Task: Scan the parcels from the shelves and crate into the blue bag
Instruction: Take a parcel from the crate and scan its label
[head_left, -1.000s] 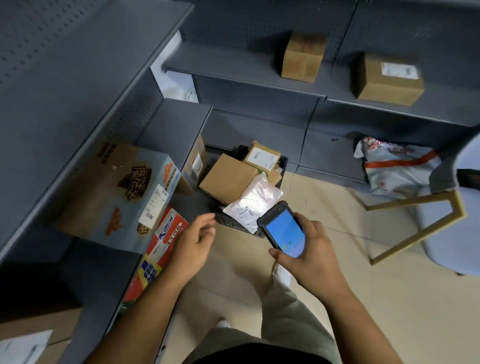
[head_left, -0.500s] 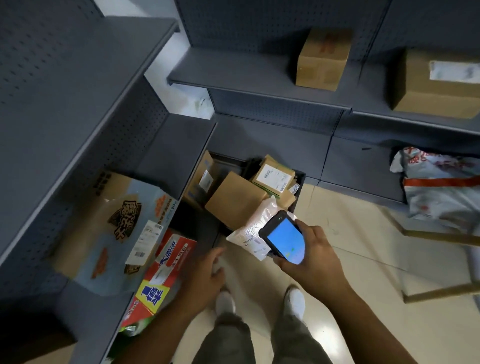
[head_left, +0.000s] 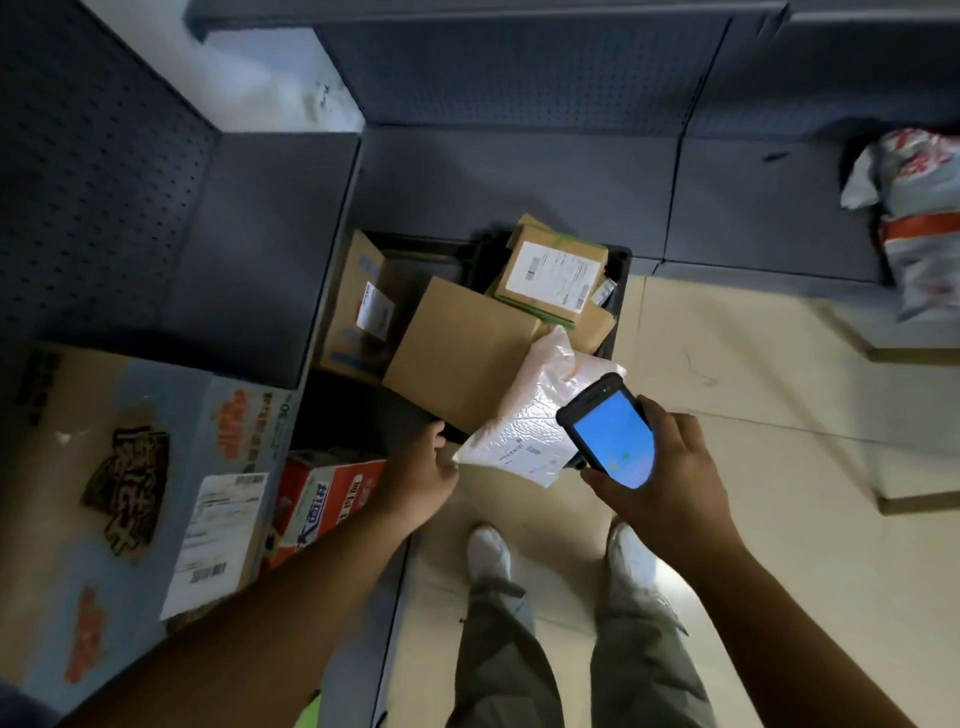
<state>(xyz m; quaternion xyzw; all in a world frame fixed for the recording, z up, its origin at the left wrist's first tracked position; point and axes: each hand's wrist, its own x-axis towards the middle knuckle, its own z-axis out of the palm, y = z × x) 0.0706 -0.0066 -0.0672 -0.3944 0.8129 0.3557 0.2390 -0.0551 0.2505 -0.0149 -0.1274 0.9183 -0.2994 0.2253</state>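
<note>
A black crate (head_left: 621, 270) on the floor holds several parcels: a plain brown box (head_left: 462, 353), a labelled box (head_left: 553, 275) and a white plastic mailer (head_left: 524, 421) that hangs over the near edge. My left hand (head_left: 418, 475) reaches to the mailer's left corner with loosely curled fingers and touches it; no grip shows. My right hand (head_left: 662, 467) holds a handheld scanner (head_left: 613, 439), blue screen up, just right of the mailer's label. No blue bag is in view.
A labelled brown box (head_left: 358, 306) leans under the left shelf. On the low left shelf (head_left: 249, 249) sit a large printed carton (head_left: 130, 467) and a red box (head_left: 324, 499). A white-and-red sack (head_left: 914, 218) lies on the right. My feet stand on pale tiles.
The view has tilted down toward the crate. My left hand moved forward to the white mailer's corner. My right hand brought the scanner lower, close to the mailer.
</note>
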